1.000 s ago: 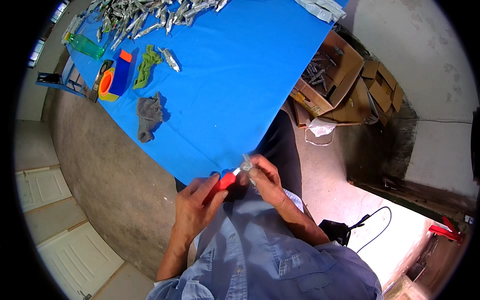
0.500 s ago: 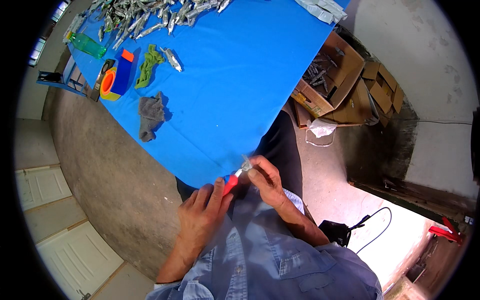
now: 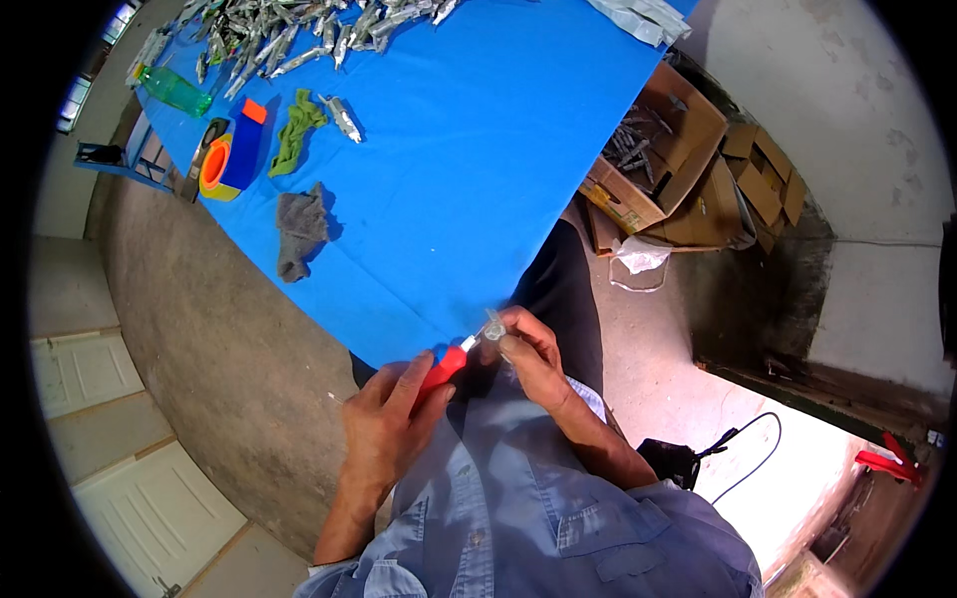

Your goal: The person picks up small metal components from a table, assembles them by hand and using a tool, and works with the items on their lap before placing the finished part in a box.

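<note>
My left hand (image 3: 387,407) is closed around a red-handled tool (image 3: 442,371) with a pale, narrow tip, which looks like a small trimming knife. Its tip points up and right, close to a small clear plastic piece (image 3: 494,327). That piece is pinched between the thumb and fingers of my right hand (image 3: 530,351). Whether tip and plastic touch I cannot tell. Both hands are in front of my body, at the near corner of the blue-covered table (image 3: 439,209).
On the table lie a grey cloth (image 3: 301,231), a green cloth (image 3: 296,132), a tape roll (image 3: 216,167), a green bottle (image 3: 173,90), one silvery part (image 3: 343,119) and a heap of similar parts (image 3: 289,35). An open carton (image 3: 688,130) stands to the right, holding more parts.
My left hand has drawn back toward the lower left with the red-handled tool. The clear piece has turned a little in my right hand, which stays almost in place.
</note>
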Available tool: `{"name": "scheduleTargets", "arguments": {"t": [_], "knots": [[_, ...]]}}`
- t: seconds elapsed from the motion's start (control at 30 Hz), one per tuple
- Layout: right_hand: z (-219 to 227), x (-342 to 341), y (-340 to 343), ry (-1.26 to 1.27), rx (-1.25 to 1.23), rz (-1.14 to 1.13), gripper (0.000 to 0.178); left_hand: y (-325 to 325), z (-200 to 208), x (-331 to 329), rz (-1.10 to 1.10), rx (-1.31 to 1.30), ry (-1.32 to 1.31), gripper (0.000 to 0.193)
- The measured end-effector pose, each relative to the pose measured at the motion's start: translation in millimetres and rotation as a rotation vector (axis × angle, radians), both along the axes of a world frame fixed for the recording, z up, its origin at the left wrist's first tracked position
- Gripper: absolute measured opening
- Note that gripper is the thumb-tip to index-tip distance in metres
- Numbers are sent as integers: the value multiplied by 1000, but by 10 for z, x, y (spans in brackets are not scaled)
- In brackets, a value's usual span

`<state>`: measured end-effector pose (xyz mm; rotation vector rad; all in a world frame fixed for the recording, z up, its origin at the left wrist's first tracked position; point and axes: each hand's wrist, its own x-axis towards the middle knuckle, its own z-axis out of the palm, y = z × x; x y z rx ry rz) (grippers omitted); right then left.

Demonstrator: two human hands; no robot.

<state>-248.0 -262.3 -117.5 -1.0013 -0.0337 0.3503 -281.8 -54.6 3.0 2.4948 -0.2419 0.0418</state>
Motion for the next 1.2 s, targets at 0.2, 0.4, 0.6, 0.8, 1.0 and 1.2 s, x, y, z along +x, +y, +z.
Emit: {"name": "scheduleTargets", "arguments": {"t": [0.2, 0.4, 0.6, 0.8, 1.0, 1.2], "knots": [[34, 7, 5, 61, -10, 2, 11, -33, -15, 18, -31, 20, -21, 49], [17, 13, -1, 59, -11, 13, 11, -25, -61, 69, -65, 104, -134, 50], [2, 13, -12, 52, 9, 21, 13, 10, -112, 102, -93, 140, -147, 50], [-7, 8, -2, 62, 11, 19, 13, -7, -56, 130, -112, 141, -119, 50], [8, 4, -23, 53, -52, 74, 16, 53, -15, 148, -159, 166, -89, 49], [26, -18, 16, 64, 14, 64, 19, 44, 34, 170, -182, 186, -57, 48]]}}
